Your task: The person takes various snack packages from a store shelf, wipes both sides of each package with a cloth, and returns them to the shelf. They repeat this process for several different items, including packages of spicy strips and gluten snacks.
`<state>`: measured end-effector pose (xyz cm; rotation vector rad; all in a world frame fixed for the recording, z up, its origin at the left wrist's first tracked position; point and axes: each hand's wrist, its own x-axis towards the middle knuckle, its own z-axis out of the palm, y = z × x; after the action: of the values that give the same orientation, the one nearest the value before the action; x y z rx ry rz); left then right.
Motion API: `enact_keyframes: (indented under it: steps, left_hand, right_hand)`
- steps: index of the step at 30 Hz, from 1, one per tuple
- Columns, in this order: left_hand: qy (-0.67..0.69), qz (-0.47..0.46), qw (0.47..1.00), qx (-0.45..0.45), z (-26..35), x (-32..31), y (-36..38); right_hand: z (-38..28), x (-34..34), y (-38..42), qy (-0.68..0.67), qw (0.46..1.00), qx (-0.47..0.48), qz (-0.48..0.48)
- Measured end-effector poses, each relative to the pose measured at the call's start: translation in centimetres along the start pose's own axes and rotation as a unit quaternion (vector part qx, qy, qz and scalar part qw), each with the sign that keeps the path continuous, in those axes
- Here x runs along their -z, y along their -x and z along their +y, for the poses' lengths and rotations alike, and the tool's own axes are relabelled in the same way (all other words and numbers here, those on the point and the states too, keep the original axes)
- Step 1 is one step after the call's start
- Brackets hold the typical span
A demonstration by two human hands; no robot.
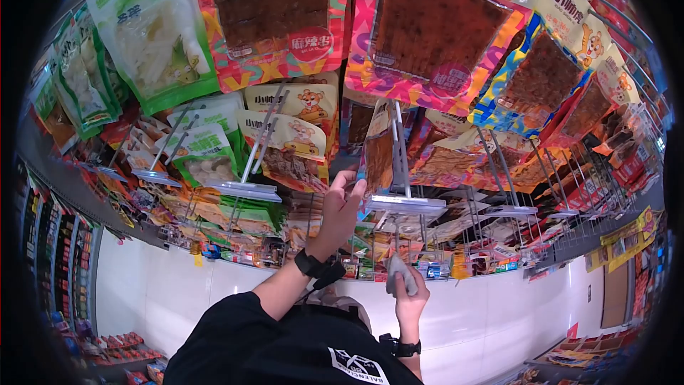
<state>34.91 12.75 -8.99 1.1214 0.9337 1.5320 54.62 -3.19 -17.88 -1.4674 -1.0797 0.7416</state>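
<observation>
My left hand [340, 208] is raised to the hanging rack, its fingers bent around the lower left edge of a snack packet [377, 153]. That packet hangs turned partly sideways beside a metal hook [399, 150] with a clear label holder [407, 204] at its front end. Lower down and to the right, my right hand [411, 298] is closed on a crumpled grey cloth [401, 276], held in front of my body and away from the shelf.
Large snack bags hang overhead, among them a pink-edged packet [434, 28], a red-edged packet [274, 14] and a green-white bag [153, 36]. Several bare hook ends [256, 150] stick out toward me. Other stocked shelves [60, 257] stand at the left across the pale floor [185, 292].
</observation>
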Motion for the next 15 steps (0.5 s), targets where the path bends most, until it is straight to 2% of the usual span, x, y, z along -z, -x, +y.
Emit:
enact_keyframes:
  steps: [1,3,4,7,10,13,15]
  left_hand:
    - [0.000,0.002,1.000,0.000,0.6,-0.1,0.6]
    - [0.142,-0.027,0.990,0.005,1.4,-0.2,1.8]
    - [0.107,-0.007,0.994,-0.030,2.7,-0.9,2.2]
    - [0.077,-0.009,0.995,-0.060,4.3,-0.6,4.2]
    - [0.094,-0.020,0.995,-0.025,5.9,0.1,6.9]
    - [0.116,-0.059,0.992,0.001,6.4,1.8,9.5]
    - [0.151,-0.083,0.984,0.033,6.5,3.0,11.7]
  right_hand:
    - [-0.2,-0.1,0.0,0.000,1.000,0.000,-0.002]
    - [-0.7,-0.2,0.1,0.008,1.000,0.004,-0.008]
    - [-0.8,-0.3,0.2,0.007,1.000,0.004,-0.010]
    - [-1.3,-0.6,0.5,-0.007,1.000,-0.004,-0.023]
    - [-1.6,-0.6,1.0,-0.020,0.999,-0.017,-0.024]
    - [-0.8,0.0,1.5,-0.054,0.997,-0.020,0.048]
    - [-2.1,0.3,1.8,-0.253,0.960,-0.079,0.092]
